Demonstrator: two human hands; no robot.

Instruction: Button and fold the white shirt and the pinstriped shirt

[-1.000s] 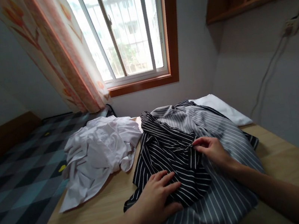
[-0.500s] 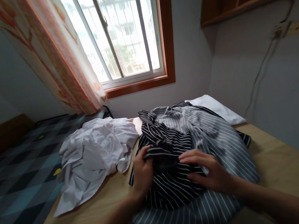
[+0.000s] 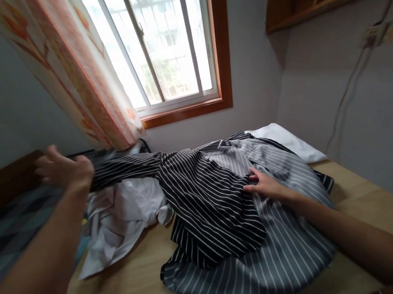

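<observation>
Where the black striped sleeve (image 3: 129,168) stretches, it apparently overlies white cloth (image 3: 127,217).

Blurred left hand (image 3: 63,168) beside a black striped sleeve (image 3: 129,168) above white cloth (image 3: 127,207); right hand (image 3: 264,186) touching the striped shirt (image 3: 206,205)

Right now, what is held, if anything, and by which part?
A firm hold cannot be told: the right hand touches the striped shirt at a black edge; the left hand, blurred, is at the end of one sleeve.
</observation>
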